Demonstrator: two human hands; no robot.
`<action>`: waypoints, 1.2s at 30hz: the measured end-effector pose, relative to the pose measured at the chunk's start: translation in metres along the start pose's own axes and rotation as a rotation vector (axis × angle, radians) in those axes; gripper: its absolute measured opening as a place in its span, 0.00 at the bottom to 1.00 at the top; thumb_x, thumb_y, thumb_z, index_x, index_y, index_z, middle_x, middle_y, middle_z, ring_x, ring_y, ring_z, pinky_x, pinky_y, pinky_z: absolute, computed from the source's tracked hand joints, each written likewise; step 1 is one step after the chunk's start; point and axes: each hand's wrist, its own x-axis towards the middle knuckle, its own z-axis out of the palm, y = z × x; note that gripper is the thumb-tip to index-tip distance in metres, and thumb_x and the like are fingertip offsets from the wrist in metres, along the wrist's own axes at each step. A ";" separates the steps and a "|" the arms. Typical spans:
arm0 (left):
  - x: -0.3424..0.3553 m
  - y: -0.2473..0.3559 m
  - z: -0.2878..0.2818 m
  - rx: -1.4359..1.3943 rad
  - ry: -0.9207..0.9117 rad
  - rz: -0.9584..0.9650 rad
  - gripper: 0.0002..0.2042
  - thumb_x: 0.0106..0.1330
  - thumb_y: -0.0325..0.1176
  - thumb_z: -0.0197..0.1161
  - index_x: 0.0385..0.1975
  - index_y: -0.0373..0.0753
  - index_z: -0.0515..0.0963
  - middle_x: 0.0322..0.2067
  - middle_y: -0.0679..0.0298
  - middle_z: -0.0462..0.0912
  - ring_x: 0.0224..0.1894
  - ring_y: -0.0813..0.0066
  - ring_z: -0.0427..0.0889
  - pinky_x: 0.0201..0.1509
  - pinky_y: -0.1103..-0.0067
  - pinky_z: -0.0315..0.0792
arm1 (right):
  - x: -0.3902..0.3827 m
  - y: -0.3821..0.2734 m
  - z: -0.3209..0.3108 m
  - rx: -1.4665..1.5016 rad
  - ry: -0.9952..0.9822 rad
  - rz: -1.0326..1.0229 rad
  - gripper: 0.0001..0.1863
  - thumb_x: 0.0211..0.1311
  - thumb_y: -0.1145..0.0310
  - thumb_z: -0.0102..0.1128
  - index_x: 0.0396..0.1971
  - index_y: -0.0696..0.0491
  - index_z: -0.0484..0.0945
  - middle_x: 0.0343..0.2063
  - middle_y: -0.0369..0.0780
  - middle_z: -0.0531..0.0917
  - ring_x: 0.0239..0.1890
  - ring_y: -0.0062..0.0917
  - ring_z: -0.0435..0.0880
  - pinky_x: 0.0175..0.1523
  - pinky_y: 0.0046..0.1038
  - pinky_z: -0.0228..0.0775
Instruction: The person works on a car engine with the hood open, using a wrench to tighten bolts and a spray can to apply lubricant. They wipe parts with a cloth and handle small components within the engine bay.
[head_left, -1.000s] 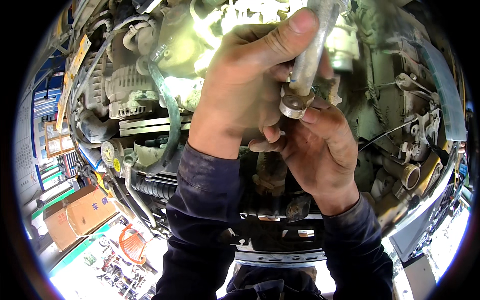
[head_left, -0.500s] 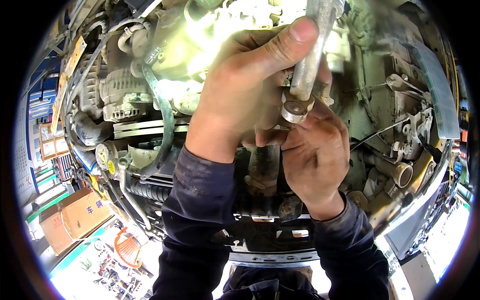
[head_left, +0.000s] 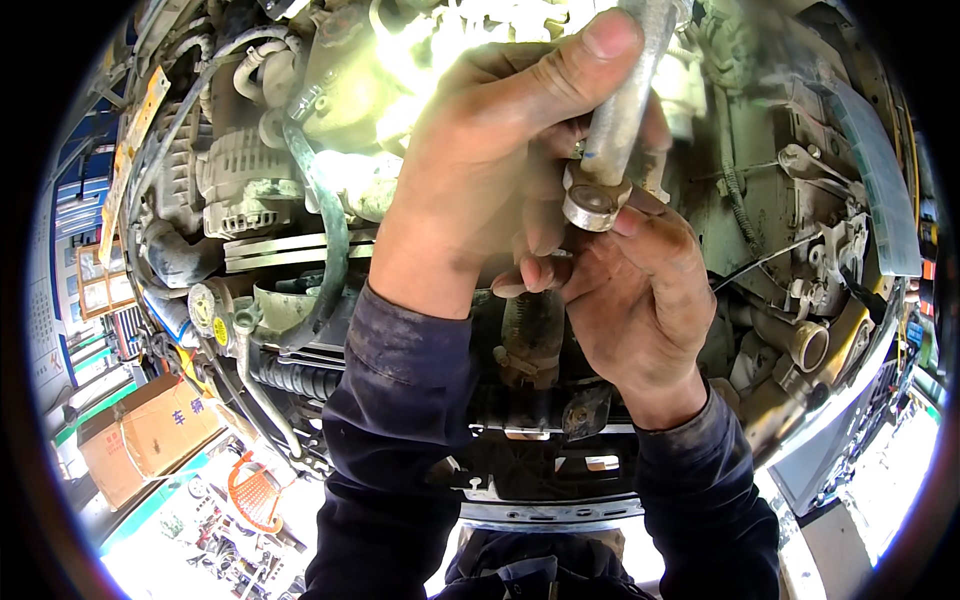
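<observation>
My left hand (head_left: 500, 150) is closed round a pale metal cylindrical rod (head_left: 628, 90), its thumb lying along the upper part, its other fingers partly hidden. At the rod's lower end sits a metal fitting with a round, cap-like end (head_left: 595, 203). My right hand (head_left: 650, 300) pinches this fitting from below, thumb tip against it and fingers curled. Both hands are raised among the engine parts, near a brightly lit area.
A green hose (head_left: 325, 200), an alternator-like housing (head_left: 245, 180) and pipes surround the hands. A translucent strip (head_left: 878, 170) runs along the right side. At lower left lie a cardboard box (head_left: 150, 440) and an orange plastic basket (head_left: 255, 490).
Compared with half a second ago, both hands, the rod and the fitting have shifted slightly upward, and my right hand a little to the right. The grip looks much the same.
</observation>
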 end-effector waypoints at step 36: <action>-0.024 0.022 0.007 -1.336 0.124 -0.060 0.21 0.62 0.50 0.65 0.25 0.34 0.84 0.16 0.65 0.80 0.09 0.85 0.69 0.11 0.86 0.59 | -0.002 -0.008 0.013 -0.326 0.146 -0.243 0.21 0.62 0.63 0.57 0.45 0.67 0.74 0.35 0.45 0.79 0.32 0.25 0.77 0.37 0.26 0.73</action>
